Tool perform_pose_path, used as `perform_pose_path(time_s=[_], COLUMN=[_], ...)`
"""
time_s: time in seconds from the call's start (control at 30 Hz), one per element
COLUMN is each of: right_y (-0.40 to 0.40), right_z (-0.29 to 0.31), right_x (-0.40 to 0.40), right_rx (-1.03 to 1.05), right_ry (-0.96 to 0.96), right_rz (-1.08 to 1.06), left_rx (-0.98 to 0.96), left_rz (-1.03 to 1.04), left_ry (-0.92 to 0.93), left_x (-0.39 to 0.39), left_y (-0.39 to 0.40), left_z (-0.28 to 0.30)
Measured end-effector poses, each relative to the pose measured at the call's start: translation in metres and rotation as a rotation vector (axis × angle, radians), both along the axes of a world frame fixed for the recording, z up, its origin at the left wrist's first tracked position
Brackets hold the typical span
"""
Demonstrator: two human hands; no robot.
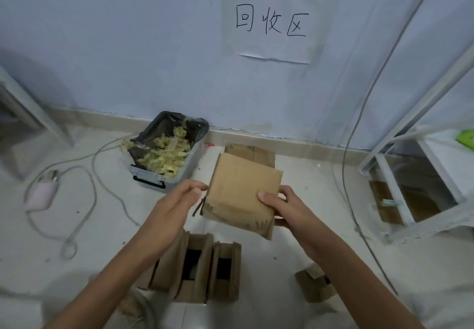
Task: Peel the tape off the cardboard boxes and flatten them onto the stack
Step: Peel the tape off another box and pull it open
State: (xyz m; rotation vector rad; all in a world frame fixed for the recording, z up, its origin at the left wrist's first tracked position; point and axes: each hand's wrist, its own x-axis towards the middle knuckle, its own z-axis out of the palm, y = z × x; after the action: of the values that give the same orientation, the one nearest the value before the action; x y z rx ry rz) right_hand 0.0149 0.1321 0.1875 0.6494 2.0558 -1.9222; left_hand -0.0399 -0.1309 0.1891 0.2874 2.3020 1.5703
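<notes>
I hold a brown cardboard box (241, 190) in the air over the floor, tilted, with torn tape remnants along its lower edge. My right hand (282, 206) grips its right side, thumb on the top face and fingers underneath. My left hand (177, 200) is at the box's left edge, fingertips touching or pinching near the corner where a strip of tape (198, 208) hangs loose. Behind the box lies the flattened cardboard stack (252, 153) by the wall.
A clear plastic bin (164, 149) lined with a black bag holds crumpled tape. Open boxes (202, 269) stand on the floor below my arms, and another small box (314, 285) sits to the right. Cables and a pink charger (42, 192) lie left. A white shelf frame (415, 190) stands right.
</notes>
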Motion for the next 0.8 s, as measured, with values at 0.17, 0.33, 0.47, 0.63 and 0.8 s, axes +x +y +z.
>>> perform_pose_path(time_s=[0.17,0.33,0.47,0.63,0.8], right_y=[-0.001,0.012,0.018,-0.003,-0.034], right_z=[0.003,0.002,0.006,0.006,-0.002], right_x=[-0.005,-0.004,-0.005,-0.001,0.011], right_rx=[-0.009,0.069,0.124,0.372,0.732], right_ry=[0.115,0.164,0.244,0.331,0.424], right_rz=[0.141,0.206,0.086,0.072,0.218], left_rx=[0.079,-0.126,-0.534,-0.671,-0.749], left_rz=[0.018,0.072,0.023,-0.018,-0.068], left_ry=[-0.118,0.155,0.559,0.763,0.852], left_x=[-0.013,-0.011,-0.010,-0.003,0.007], left_y=[0.002,0.014,0.022,0.035,0.039], left_z=[0.014,0.015,0.012,0.005,0.003])
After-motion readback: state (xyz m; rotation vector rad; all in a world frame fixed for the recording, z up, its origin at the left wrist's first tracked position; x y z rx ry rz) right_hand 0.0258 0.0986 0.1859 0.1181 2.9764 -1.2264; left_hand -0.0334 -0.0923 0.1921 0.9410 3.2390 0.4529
